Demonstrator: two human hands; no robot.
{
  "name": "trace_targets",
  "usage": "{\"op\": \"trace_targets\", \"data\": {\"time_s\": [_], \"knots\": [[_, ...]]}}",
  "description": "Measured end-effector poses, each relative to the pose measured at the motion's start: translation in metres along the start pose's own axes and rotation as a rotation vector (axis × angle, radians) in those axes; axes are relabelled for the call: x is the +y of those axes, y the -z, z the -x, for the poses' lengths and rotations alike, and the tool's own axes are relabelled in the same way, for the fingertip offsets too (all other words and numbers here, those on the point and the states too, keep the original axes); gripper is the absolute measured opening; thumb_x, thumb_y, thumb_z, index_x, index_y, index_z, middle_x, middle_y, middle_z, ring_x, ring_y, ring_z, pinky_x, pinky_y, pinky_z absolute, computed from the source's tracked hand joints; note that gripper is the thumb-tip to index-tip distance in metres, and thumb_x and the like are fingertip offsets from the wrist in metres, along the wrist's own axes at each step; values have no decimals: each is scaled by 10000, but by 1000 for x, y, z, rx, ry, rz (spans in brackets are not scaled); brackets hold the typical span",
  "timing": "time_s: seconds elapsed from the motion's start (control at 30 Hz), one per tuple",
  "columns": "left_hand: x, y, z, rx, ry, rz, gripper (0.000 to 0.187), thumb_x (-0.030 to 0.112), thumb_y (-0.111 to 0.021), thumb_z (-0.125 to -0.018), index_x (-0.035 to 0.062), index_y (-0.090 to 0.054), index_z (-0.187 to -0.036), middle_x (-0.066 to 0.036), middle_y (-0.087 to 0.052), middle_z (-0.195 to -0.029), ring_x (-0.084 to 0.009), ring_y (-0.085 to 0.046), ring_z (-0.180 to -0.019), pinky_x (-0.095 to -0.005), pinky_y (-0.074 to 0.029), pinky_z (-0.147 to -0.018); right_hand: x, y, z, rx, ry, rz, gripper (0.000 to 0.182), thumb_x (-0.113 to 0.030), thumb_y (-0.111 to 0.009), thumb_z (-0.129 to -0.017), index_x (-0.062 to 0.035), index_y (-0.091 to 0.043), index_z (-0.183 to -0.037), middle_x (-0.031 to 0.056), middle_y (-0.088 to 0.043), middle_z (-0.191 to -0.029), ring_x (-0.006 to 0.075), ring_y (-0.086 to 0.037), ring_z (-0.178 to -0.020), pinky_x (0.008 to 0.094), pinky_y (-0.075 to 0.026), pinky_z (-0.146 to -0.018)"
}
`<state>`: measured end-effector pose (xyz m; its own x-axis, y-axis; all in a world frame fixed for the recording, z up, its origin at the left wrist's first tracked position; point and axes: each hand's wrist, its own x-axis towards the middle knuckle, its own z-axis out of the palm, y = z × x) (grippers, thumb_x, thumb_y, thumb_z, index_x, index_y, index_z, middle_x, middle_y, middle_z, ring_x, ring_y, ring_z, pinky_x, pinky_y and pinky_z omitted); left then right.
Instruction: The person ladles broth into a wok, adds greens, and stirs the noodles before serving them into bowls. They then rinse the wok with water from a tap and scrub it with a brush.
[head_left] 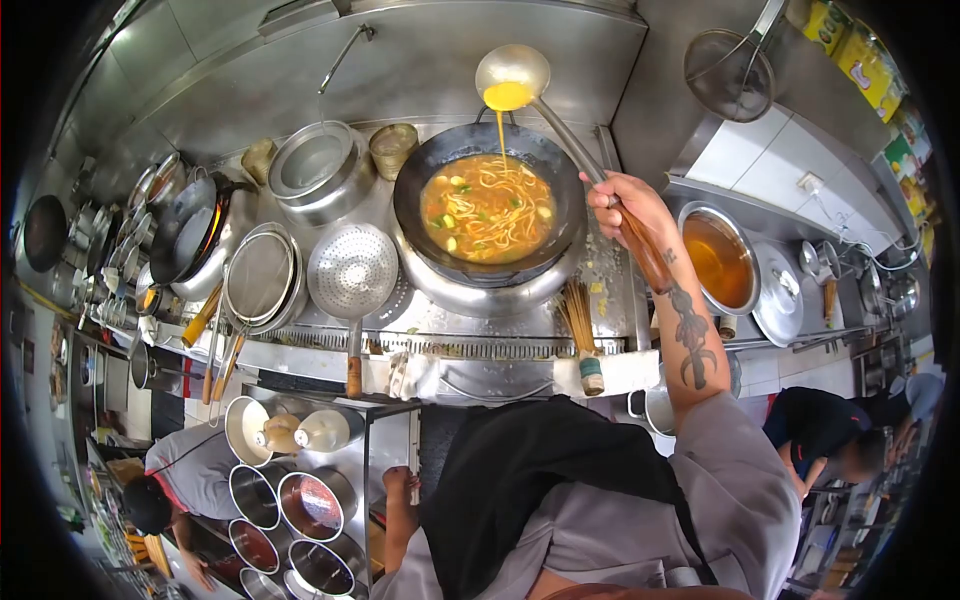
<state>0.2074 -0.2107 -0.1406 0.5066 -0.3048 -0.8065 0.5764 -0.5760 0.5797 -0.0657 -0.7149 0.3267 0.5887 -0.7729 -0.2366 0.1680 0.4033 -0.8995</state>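
My right hand (634, 208) is wrapped around the wooden-ended handle of a long steel ladle (513, 62). Its bowl is tipped over the back of a black wok (411, 200), and a thin stream of yellow liquid (502, 135), resembling beaten egg, runs down from it. Inside the wok, noodles (497, 205) with pale and green pieces lie in orange-brown broth. The wok rests on a round steel burner ring (490, 298). Low at my side, my left hand (399, 480) has curled fingers; whatever they may hold is hidden.
Left of the wok are a perforated skimmer (352, 268), a mesh strainer (259, 275) and a lidded pot (315, 205). A bamboo brush (578, 325) stands at the front. Rightward sits a bowl of amber liquid (745, 262). Co-workers (200, 465) bend at both sides.
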Motion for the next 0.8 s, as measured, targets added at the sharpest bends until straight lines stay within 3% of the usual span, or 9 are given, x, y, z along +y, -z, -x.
{"op": "trace_targets", "data": {"time_s": [0.2, 0.37, 0.43, 0.47, 0.53, 0.57, 0.63, 0.8], "knots": [[-4, 8, -3, -31, -14, -21, 103, 129, -513, -820, 33, -546, -832, -68, -515, -667, -191, -529, -508, -367, -506, -440, -1, 3, -12, -97, -6, -120, 296, -76, -449, -878, 34, -435, -1152, 8, -470, -690, 59, -407, -431, 214, -322, -362], [2, 5, 2, -41, 1, -32, 113, 141, -526, -819, 42, -551, -867, -60, -525, -681, -187, -532, -519, -363, -509, -447, 1, 1, 10, -7, 12, -26, 316, -61, -444, -872, 31, -434, -1174, 20, -478, -683, 68, -409, -411, 218, -318, -357], [14, -3, 9, 64, 80, 41, 97, 78, -608, -744, 11, -559, -694, -87, -559, -628, -216, -603, -573, -348, -507, -553, 3, 3, 24, 24, 19, 17, 329, -59, -446, -870, 31, -432, -1185, 24, -482, -679, 71, -408, -400, 219, -315, -355], [7, 0, 1, 61, 79, 39, 97, 78, -608, -744, 11, -559, -694, -87, -559, -628, -216, -603, -573, -348, -507, -553, 5, 5, 33, 37, 31, 46, 344, -58, -451, -866, 29, -435, -1199, 28, -487, -674, 74, -407, -393, 222, -310, -354], [-1, 4, -10, -117, -335, -253, 84, 63, -546, -762, 31, -538, -684, -73, -500, -601, -209, -558, -541, -341, -493, -540, 8, 8, 49, 53, 44, 75, 360, -58, -457, -863, 27, -438, -1212, 32, -492, -669, 76, -407, -385, 224, -306, -352], [-1, 3, -15, -120, -336, -256, 84, 63, -546, -762, 31, -538, -684, -73, -500, -601, -209, -558, -541, -341, -493, -540, 10, 9, 57, 27, 47, 61, 344, -45, -466, -853, 20, -460, -1190, 35, -491, -663, 86, -422, -394, 230, -317, -362], [16, -6, -16, -98, 46, 79, 66, 106, -525, -814, 48, -527, -846, -58, -509, -671, -175, -514, -506, -359, -502, -459, 10, 9, 67, 9, 42, 48, 329, -25, -481, -841, 12, -497, -1167, 39, -492, -657, 97, -444, -403, 237, -336, -367], [39, -14, -4, -140, 16, 77, 28, 78, -536, -779, 66, -520, -799, -49, -488, -659, -180, -508, -538, -362, -488, -494, 9, 1, 70, 3, 39, 18, 334, -22, -490, -839, 10, -493, -1172, 38, -493, -653, 98, -445, -404, 230, -338, -372]]}}
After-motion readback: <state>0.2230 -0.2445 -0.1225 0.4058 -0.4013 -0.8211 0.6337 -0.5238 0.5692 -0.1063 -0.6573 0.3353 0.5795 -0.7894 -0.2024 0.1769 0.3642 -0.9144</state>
